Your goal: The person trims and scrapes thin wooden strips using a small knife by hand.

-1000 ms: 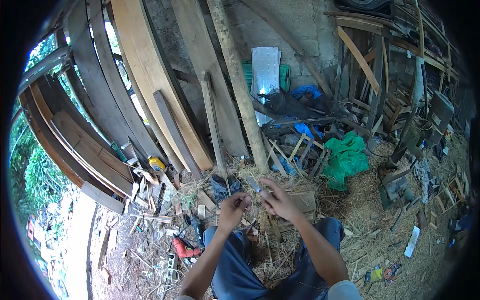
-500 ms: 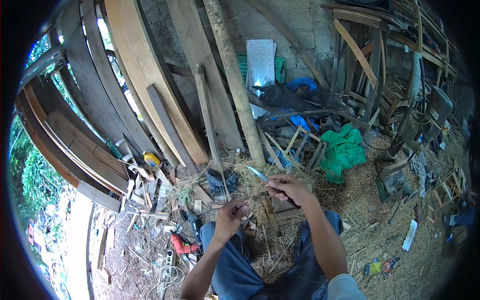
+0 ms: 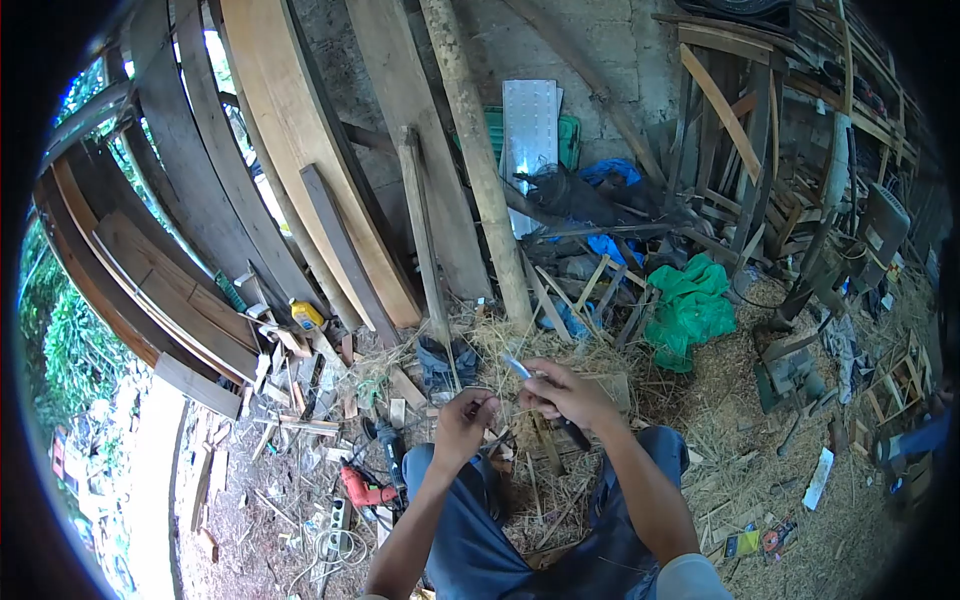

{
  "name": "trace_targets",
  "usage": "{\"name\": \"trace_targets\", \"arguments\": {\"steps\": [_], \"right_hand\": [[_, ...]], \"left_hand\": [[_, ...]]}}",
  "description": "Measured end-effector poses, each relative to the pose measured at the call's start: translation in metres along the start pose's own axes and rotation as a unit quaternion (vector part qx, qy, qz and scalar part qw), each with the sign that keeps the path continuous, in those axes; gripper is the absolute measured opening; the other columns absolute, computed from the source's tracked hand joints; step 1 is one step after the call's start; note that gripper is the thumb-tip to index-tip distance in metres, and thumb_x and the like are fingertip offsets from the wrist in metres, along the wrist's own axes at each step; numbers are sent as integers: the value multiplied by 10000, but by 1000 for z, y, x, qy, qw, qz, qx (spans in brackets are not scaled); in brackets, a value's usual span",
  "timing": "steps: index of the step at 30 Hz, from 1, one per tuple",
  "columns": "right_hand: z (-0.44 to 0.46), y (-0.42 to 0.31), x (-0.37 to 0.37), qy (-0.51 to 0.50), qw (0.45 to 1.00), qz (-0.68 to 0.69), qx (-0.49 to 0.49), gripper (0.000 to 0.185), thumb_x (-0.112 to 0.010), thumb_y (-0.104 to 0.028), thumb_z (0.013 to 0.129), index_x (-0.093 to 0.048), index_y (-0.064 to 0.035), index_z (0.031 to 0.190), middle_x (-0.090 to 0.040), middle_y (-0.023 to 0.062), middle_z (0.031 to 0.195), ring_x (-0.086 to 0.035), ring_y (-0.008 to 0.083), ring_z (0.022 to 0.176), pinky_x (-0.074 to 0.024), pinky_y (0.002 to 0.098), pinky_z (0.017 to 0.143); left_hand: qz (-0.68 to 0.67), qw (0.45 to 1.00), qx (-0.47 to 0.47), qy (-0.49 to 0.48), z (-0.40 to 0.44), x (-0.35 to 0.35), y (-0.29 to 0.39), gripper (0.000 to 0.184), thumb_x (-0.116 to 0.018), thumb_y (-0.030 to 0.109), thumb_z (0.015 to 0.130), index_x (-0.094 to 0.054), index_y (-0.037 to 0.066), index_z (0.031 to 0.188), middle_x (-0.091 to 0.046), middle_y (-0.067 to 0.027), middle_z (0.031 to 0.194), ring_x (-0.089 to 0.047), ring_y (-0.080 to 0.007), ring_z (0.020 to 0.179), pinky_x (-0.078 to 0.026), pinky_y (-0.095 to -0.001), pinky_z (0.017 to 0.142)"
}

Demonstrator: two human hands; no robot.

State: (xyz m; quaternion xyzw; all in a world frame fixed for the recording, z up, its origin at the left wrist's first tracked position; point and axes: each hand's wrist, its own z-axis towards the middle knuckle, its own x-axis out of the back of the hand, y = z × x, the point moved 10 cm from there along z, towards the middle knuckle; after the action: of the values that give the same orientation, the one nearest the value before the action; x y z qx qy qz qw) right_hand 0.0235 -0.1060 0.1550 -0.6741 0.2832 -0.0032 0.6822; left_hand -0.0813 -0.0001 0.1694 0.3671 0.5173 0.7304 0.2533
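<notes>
My right hand point(image 3: 572, 398) grips a knife above my knees. Its blade point(image 3: 517, 366) points up and to the left, and the dark handle point(image 3: 573, 434) sticks out below the palm. To the left, my left hand point(image 3: 464, 424) is closed with thumb and fingers pinched together. Whatever it may hold is too thin or hidden to make out. A small gap separates the two hands. Straw and thin wood strips point(image 3: 541, 492) lie on the ground between my legs.
A red power tool point(image 3: 365, 487) and a power strip point(image 3: 338, 517) lie by my left leg. Ahead, long boards point(image 3: 300, 130) and a pole point(image 3: 478, 170) lean on the wall. A green plastic sheet point(image 3: 690, 308) lies front right; a yellow bottle point(image 3: 305, 314) stands front left.
My right hand has shifted slightly left and down, with the knife turned so its blade looks shorter. My left hand has moved slightly, still closed. The view has shifted a little.
</notes>
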Motion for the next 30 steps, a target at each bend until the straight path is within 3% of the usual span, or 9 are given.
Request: {"name": "trace_targets", "arguments": {"steps": [7, 10, 12, 16, 18, 20, 22, 28, 30], "right_hand": [[5, 26, -13, -26, 997, -54, -52, 243, -500, -201, 965, -539, -55, 1156, -553, 12, 705, -420, 44, 536, -294, 199, 437], [8, 27, -6, -7, 998, -37, -51, 201, -529, -197, 951, -593, -42, 1061, -560, -4, 686, -402, 40, 502, -300, 207, 425], [8, 14, -1, 8, 991, -132, -13, 175, -551, -175, 936, -637, -24, 962, -572, -2, 687, -390, 36, 476, -302, 202, 415], [10, 2, 35, 60, 989, -136, 4, 180, -564, -161, 924, -654, -10, 962, -585, -1, 699, -391, 32, 472, -312, 204, 411], [12, 6, 39, 48, 991, -121, -11, 199, -565, -174, 923, -653, -4, 974, -590, 3, 703, -401, 39, 473, -326, 205, 420], [14, 14, 31, 37, 993, -114, -20, 198, -565, -186, 923, -646, -8, 961, -603, 8, 715, -445, 45, 509, -351, 207, 445], [12, 18, 18, 61, 987, -149, -4, 173, -564, -175, 928, -598, -6, 933, -573, 22, 693, -381, 33, 452, -280, 197, 395], [9, 21, -2, 23, 996, -75, -35, 121, -589, -132, 912, -579, -14, 937, -572, 14, 671, -382, 28, 463, -269, 196, 396], [9, 25, -1, 20, 993, -107, -51, 132, -616, -145, 896, -599, -17, 925, -613, 23, 713, -497, 50, 564, -357, 197, 464]], "left_hand": [[77, 996, -36, 19, -6, -7, 18, 101, -647, 75, 846, -627, -19, 877, -627, -82, 696, -592, -118, 577, -455, -254, 548], [95, 993, -54, 49, -11, -4, 19, 84, -651, 64, 832, -634, -13, 863, -622, -97, 691, -599, -150, 574, -454, -267, 548], [116, 991, -56, 40, -13, -6, 19, 72, -654, 55, 821, -639, -6, 857, -619, -104, 708, -599, -172, 575, -457, -280, 552], [151, 984, -80, 43, -25, -9, 35, 68, -657, 44, 810, -641, -9, 851, -616, -109, 729, -585, -174, 575, -457, -293, 553], [144, 986, -72, 32, -26, -9, 33, 79, -663, 45, 810, -622, -22, 804, -626, -91, 695, -580, -111, 573, -460, -271, 546], [148, 985, -74, 45, -23, -6, 29, 65, -658, 34, 805, -626, -21, 817, -618, -104, 712, -580, -144, 573, -460, -281, 550], [144, 985, -75, 55, -21, -7, 23, 58, -652, 23, 800, -631, -21, 829, -610, -116, 730, -581, -176, 573, -460, -291, 554], [34, 999, 31, 20, -22, -8, 2, 85, -627, 60, 855, -613, -19, 881, -626, -78, 731, -581, -104, 587, -474, -254, 536], [20, 999, 37, 12, -25, -9, 0, 85, -613, 64, 872, -609, -18, 893, -625, -65, 723, -588, -94, 589, -476, -243, 530]]}}
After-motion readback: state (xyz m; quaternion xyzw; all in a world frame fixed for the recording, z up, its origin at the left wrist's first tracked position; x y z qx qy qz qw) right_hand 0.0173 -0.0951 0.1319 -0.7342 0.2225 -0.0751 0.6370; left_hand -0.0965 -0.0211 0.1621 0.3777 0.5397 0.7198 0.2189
